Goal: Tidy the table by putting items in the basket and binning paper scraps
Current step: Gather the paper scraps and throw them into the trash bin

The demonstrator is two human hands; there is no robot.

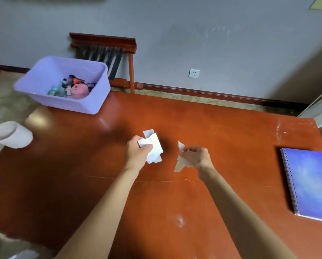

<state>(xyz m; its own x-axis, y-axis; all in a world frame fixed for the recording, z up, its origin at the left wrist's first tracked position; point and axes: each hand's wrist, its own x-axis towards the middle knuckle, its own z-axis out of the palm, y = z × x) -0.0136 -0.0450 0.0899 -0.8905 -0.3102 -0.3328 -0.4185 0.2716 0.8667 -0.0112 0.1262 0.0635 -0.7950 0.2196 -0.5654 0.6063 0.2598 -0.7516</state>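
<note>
While hands [137,152] [196,156] grip scraps [154,144] [180,162], notebook [313,182] lies right; basket [72,104] far-left

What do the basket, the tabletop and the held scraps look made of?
The basket: translucent lilac plastic, smooth moulded walls. The tabletop: reddish wood or veneer, probably lacquered, given glossy reflections and fine scratches. The scraps: thin white paper, torn-edged and creased.

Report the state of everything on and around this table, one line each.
Left grip: curled round white paper scraps.
Right grip: pinching torn paper pieces.
Lavender basket: open, on table's far left corner, toys inside.
White bin: open-topped, beside table's left edge.
Spiral notebook: closed, flat at table's right edge.
</note>
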